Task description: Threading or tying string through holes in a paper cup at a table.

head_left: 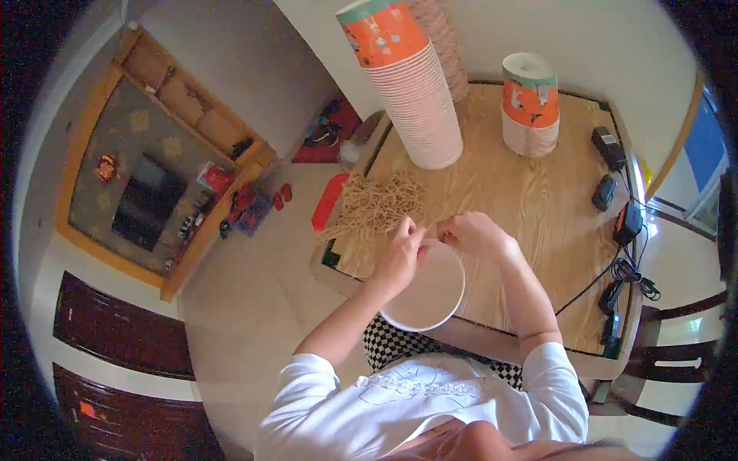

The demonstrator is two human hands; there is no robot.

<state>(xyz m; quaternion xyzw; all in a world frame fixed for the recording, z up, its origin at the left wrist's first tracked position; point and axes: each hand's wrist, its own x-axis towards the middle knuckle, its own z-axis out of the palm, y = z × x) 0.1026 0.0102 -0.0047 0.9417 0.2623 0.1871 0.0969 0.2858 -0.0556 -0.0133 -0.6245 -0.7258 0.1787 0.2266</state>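
A white paper bucket is tipped with its round opening toward me, at the near edge of the table. My left hand is closed on its far-left rim. Close beside it, my right hand is closed in a pinch at the far rim; what lies between its fingertips is too small to make out. Just beyond my left hand lies a loose heap of tan paper-twine strands, with a red flat object at its left side.
A tall stack of paper buckets with an orange and green top stands at the back left. A shorter stack is at the back right. Black power adapters and a coiled cable line the wooden table's right edge. Dark chairs stand right.
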